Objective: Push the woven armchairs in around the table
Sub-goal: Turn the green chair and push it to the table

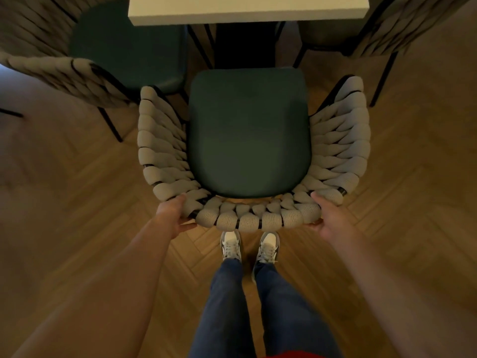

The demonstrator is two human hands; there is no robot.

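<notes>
1. Left hand (pixel 173 215) grips the back rim of the grey rope-woven armchair with a dark green seat cushion (pixel 249 135), fingers curled over the top of the weave and thumb beneath; holding at the rear corner gives a firm purchase for steering.
2. Right hand (pixel 325 215) clasps the opposite rear corner the same way, so the two holds are well apart and a push would go straight rather than swing the chair.
3. That armchair stands on the herringbone wooden floor (pixel 77 202), its open front facing the white rectangular table (pixel 247 11); the seat's front edge is near the table's edge but not yet under it, so I judge the push only part done.
4. A second woven armchair with a green seat (pixel 124 45) stands at the left, just beside the held one, and a third woven chair (pixel 387 29) at the right; clearance on the left looks tight.
5. The person's white trainers (pixel 249 245) stand close behind the chair back, placed for stepping forward.
</notes>
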